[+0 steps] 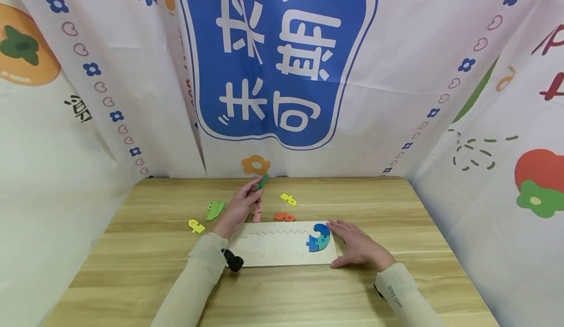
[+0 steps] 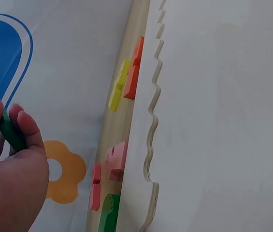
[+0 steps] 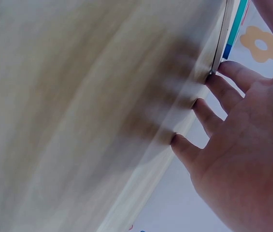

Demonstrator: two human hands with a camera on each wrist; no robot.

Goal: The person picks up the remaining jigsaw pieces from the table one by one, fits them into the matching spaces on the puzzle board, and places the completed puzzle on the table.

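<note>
My left hand (image 1: pixel 239 208) is raised over the far edge of the white puzzle board (image 1: pixel 273 251), pinching a dark green puzzle piece (image 1: pixel 263 181) between thumb and fingers. That same green piece (image 2: pixel 11 133) shows edge-on in the left wrist view. At the board's right end, joined blue and teal pieces (image 1: pixel 324 239) form a curve inside the recess. A zigzag outline runs along the recess's upper side. My right hand (image 1: pixel 359 245) rests at the board's right edge, fingers spread and thumb near the lower corner. In the right wrist view its fingertips (image 3: pixel 182 147) touch down near the board's edge.
Loose pieces lie beyond and left of the board: pink (image 1: pixel 257 213), orange (image 1: pixel 284 217), yellow (image 1: pixel 288 199), another yellow piece (image 1: pixel 196 226) and a light green crocodile head (image 1: pixel 215 210). A printed cloth (image 1: pixel 387 121) hangs behind the wooden table (image 1: pixel 299 297).
</note>
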